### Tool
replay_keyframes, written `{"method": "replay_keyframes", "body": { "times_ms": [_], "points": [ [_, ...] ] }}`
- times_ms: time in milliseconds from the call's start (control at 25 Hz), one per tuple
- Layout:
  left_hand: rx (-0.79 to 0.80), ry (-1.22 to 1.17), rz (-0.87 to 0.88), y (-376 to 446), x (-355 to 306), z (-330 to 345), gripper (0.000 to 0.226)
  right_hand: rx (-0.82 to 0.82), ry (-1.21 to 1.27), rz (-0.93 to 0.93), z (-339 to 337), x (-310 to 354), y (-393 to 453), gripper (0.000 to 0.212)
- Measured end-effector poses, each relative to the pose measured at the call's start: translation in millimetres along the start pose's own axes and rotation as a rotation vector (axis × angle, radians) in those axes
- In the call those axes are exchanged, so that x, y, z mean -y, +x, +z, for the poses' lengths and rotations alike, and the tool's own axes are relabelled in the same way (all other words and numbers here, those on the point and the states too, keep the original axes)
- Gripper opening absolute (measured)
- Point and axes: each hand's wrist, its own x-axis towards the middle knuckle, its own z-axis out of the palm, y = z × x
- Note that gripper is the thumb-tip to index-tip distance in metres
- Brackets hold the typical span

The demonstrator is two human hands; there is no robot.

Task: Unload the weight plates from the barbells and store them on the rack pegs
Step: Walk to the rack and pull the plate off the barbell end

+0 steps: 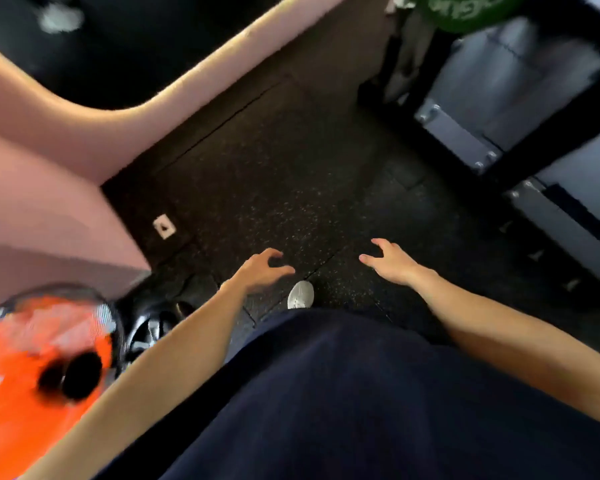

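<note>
1. Orange plate [32,358] is sitting low to the left of the person's dark-clothed torso [343,393], blurred, its centre hole facing the camera; a black plate or wheel-like object [153,327] is leaning just right of the orange plate, too smeared for me to identify.
2. I'm seeing both hands empty: left hand [260,268] and right hand [392,261] are hovering over the speckled rubber floor [274,188] ahead of the torso, fingers spread and loosely curved, gripping nothing.
3. I'm judging this as transit between plates. No barbell is showing in this view.
4. The dark rack frame [534,140] is standing up and to the right of the torso; I can't make out any pegs.
5. To do the step well: I'm advising turning towards the orange plate, taking it with both hands on opposite rim edges, keeping it close to the torso, and watching the white shoe [300,295] underneath.
6. Count: one orange plate, one unclear black object, one green item [465,12] above the rack frame, two hands, one visible shoe.
</note>
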Motion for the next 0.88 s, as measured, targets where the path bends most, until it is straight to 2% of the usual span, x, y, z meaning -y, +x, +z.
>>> {"method": "replay_keyframes", "body": {
  "times_ms": [200, 480, 680, 880],
  "points": [
    [0.171, 0.248, 0.232, 52, -51, -26, 0.066, -0.185, 0.293, 0.180, 12, -22, -26, 0.076],
    [0.328, 0.528, 0.458, 69, -121, -4, 0.062, -0.442, 0.520, 0.323, 38, -55, -77, 0.073],
    [0.357, 0.597, 0.570, 56, -179, 11, 0.059, -0.542, 0.612, 0.362, 27, -76, -109, 0.073],
    [0.277, 0.449, 0.663, 36, -272, 17, 0.059, -0.719, 0.623, 0.325, -38, -89, -139, 0.073]
  ]
}}
